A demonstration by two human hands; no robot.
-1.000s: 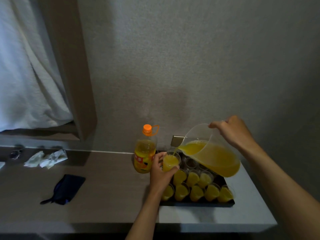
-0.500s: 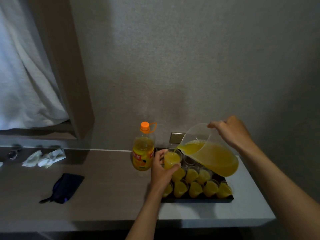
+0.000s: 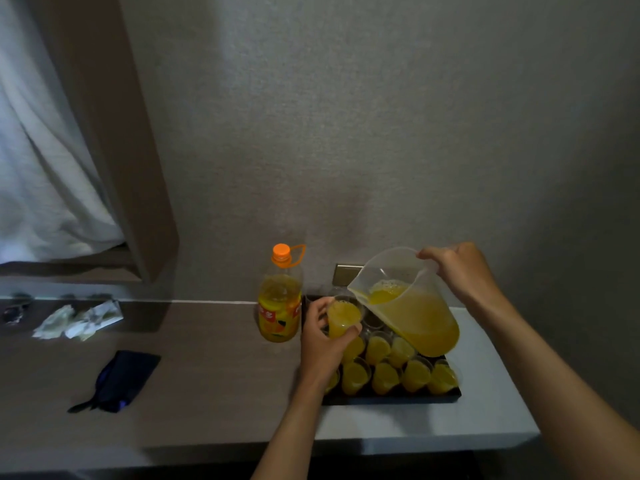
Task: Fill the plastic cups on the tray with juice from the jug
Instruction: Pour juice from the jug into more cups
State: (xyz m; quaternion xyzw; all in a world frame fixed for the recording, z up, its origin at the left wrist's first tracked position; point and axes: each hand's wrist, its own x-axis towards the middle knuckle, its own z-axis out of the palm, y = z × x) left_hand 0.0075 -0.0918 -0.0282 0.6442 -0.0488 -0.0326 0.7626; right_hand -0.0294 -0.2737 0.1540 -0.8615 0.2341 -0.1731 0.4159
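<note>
- Fingers (image 3: 351,332) of left hand (image 3: 320,344) are curling round one plastic cup (image 3: 343,318), thumb on the near side, other fingers wrapping the far side; cup is being held raised above the tray's back-left corner, nearly full of juice.
- Right hand (image 3: 457,271) is gripping the handle side of the jug (image 3: 405,306) at its rim, fingers closed tight; the handle itself is hidden by the hand.
- Jug is tilting left, spout just beside the held cup's rim; whether juice is flowing right now is unclear.
- Jug is roughly half full of orange juice, hanging over the tray's back rows.
- Tray (image 3: 391,399) is sitting on the desk (image 3: 207,375), right of centre, dark, rectangular.
- Filled cups (image 3: 384,377) on tray: about eight visible in two front rows, one partly hidden by the left wrist; a few clear cups behind, count not readable.
- One juice bottle (image 3: 280,303), orange cap on, is standing upright just left of the tray.
- One dark blue pouch (image 3: 121,379) is lying on the desk, well left.
- Crumpled papers (image 3: 78,319) are lying near the back edge, far left.
</note>
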